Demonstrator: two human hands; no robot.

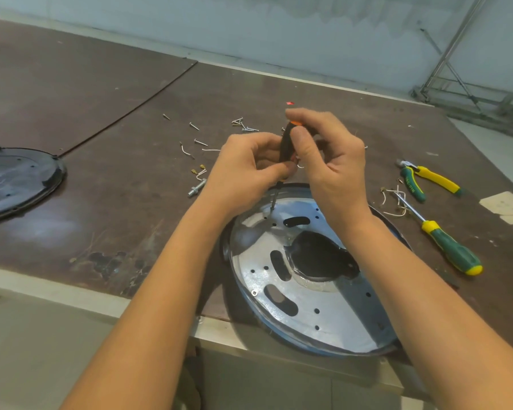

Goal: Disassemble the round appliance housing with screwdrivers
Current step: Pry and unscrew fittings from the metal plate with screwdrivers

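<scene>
Shiny pressed sheet metal, by the look of it: round appliance housing [305,279] lying flat at the near edge of the brown workbench [107,184], partly overhanging the front lip, pierced with slots, small holes and a large central opening. Likely light and stiff, with thin edges around the cut-outs that could nick skin; smooth and probably prone to sliding or spinning under a turning tool, so best steadied by pressing on the outer rim or the flat plate, not by fingers in the slots. Black-and-orange screwdriver [286,143] standing nearly upright, tip down at a small hole on the far-left part of the plate; whether a screw sits there, too small to tell. Left hand [246,170] curled closed around the lower handle, fingertips pinching near the shaft. Right hand [323,149] wrapped over the upper handle, thumb across the front, fingers closed. Neither hand resting on the housing itself. Green-and-yellow screwdriver [447,250] and pliers [427,180] lying unused to the right, loose screws [243,125] scattered beyond the hands, dark round cover [15,182] well apart at the left.
</scene>
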